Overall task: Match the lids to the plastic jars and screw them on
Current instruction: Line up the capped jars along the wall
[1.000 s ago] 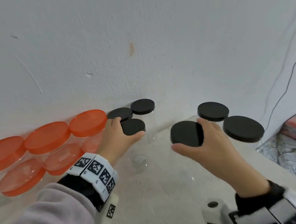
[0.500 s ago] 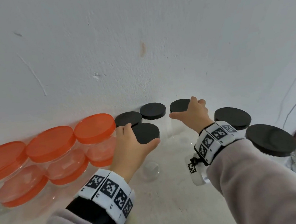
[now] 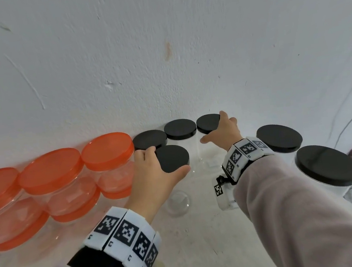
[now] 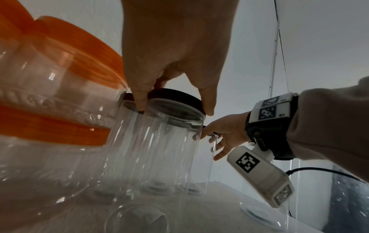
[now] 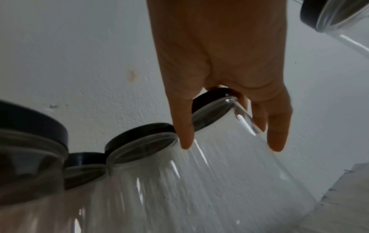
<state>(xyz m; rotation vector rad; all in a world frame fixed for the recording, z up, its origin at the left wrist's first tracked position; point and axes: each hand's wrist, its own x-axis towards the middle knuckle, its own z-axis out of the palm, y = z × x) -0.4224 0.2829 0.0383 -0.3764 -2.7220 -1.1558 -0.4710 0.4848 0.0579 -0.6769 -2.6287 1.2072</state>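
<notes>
My left hand (image 3: 166,162) grips a black lid (image 3: 174,157) on top of a clear plastic jar (image 4: 155,149) at the middle of the table. In the left wrist view its thumb and fingers (image 4: 139,100) curl over the lid's rim (image 4: 179,96). My right hand (image 3: 213,127) reaches to the wall and clasps the black lid (image 3: 207,122) of another clear jar (image 5: 239,157). That jar stands beside two black-lidded jars (image 3: 180,128) (image 3: 149,139). In the right wrist view the fingers (image 5: 277,138) hang down over its lid (image 5: 211,97) and neck.
Several orange-lidded jars (image 3: 107,149) are stacked against the wall at the left. Two bigger black-lidded jars (image 3: 279,137) (image 3: 328,165) stand at the right, close under my right forearm. The white wall (image 3: 161,47) closes the back. The table edge and cables lie at the far right.
My right hand has carried its black-lidded jar from the front right to the wall, beside the other black-lidded jars. My left hand has stayed on its lid.
</notes>
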